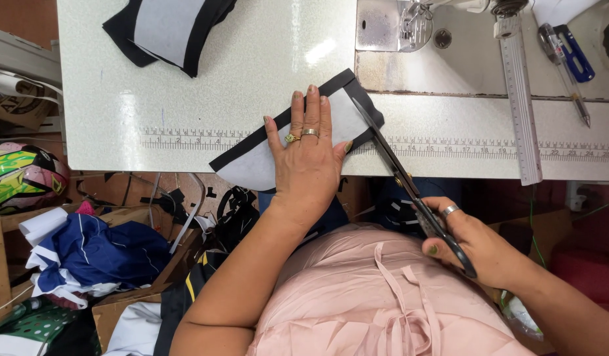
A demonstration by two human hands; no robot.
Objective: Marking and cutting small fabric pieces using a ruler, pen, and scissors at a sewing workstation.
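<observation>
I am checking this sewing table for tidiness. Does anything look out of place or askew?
The black-edged white fabric piece under the left hand lies diagonally and overhangs the white table edge. Otherwise, nothing looks damaged or spilled.
</observation>
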